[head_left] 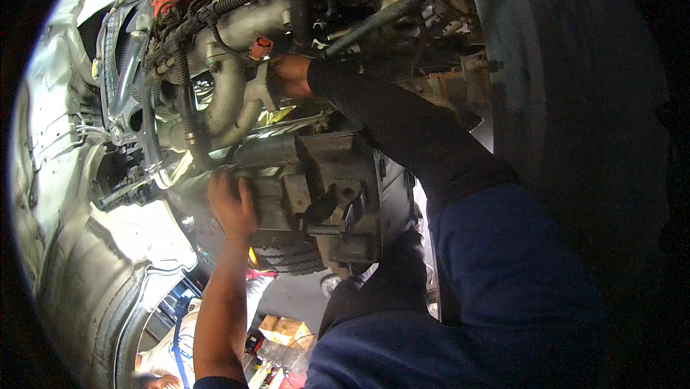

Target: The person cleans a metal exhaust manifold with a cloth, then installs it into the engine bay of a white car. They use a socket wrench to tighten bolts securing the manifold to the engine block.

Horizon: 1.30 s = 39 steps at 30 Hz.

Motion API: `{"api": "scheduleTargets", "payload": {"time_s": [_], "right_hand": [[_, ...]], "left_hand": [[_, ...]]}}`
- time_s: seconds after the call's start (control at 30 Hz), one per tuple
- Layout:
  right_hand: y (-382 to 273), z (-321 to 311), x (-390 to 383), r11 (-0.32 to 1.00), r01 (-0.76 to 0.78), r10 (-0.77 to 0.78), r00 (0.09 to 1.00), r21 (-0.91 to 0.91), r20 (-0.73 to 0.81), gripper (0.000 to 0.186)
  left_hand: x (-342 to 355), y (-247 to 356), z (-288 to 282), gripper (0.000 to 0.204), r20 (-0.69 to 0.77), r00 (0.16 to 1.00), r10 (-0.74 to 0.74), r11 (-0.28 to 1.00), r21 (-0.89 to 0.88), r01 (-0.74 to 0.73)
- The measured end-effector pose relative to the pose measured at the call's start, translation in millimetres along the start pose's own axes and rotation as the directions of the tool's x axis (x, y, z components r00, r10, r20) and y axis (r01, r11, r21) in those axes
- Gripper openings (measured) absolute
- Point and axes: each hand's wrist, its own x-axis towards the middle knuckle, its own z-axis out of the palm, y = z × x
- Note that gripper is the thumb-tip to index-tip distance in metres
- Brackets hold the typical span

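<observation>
The person's left hand [233,206] lay at the grey metal casing [277,193], its fingers extended and slightly apart. Higher up, the right hand [291,76] was just beside the pale pipe flange [262,89]; its fingers were hidden, so their state could not be told.

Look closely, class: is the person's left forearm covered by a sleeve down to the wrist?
No, bare skin shows from the left hand down the left forearm to a dark sleeve at the lower edge.
</observation>
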Motion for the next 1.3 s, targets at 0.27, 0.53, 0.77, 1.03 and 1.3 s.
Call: {"api": "scheduleTargets", "payload": {"time_s": [0.27,0.53,0.77,1.03,1.3], "right_hand": [[-9,29,-29,0.946,-0.120,0.160,0.981,0.301,-0.111,0.025],[-17,37,-40,0.951,-0.085,0.072,0.996,0.298,0.054,0.020],[-15,46,-43,0.932,-0.075,0.098,0.994,0.356,-0.047,0.011],[-10,33,-38,0.902,-0.142,0.141,0.989,0.407,0.032,0.026],[-19,47,-50,0.950,-0.126,0.156,0.984,0.285,-0.082,0.013]], "left_hand": [[-2,-2,4,0.038,-0.034,0.999,-0.018,1.000,0.023,0.019],[5,13,-7,0.035,0.031,0.999,-0.044,0.998,-0.037,0.045],[5,7,-6,0.034,0.047,0.996,-0.069,0.998,-0.002,0.069],[5,11,-8,0.030,0.028,0.997,-0.074,0.997,-0.018,0.074],[6,17,-12,0.029,-0.058,0.998,-0.041,0.999,-0.023,0.039]]}}
